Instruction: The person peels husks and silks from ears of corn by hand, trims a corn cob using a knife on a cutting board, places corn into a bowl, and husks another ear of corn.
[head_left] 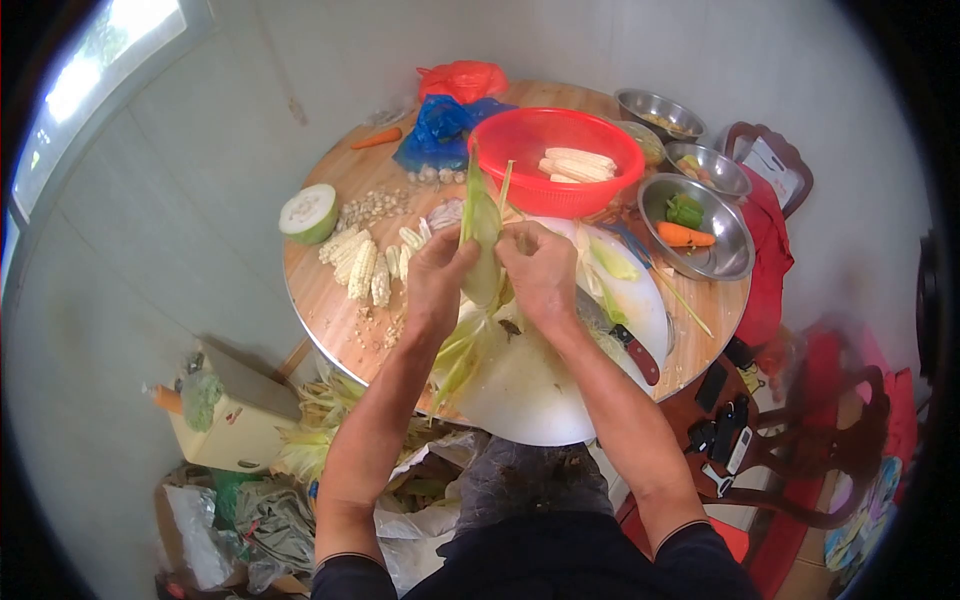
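Observation:
An ear of corn in its green husk [483,255] stands upright between my hands over the white cutting board [520,395], its tip pointing away from me. Closed fingers of my left hand [440,275] grip its left side. On the right side, my right hand [540,270] pinches the husk leaves with thumb and fingers. Peeled leaves [462,350] hang down below the ear onto the board; any kernels inside are hidden. A knife with a brown handle [637,354] lies on the board, right of my right forearm.
A red basket [490,180] holds several husked cobs. Metal bowls, one [735,262] with a carrot and green pepper, line the right edge. Cobs [362,270], garlic and a cut gourd [308,213] lie left. Husks [320,440] heap below the table.

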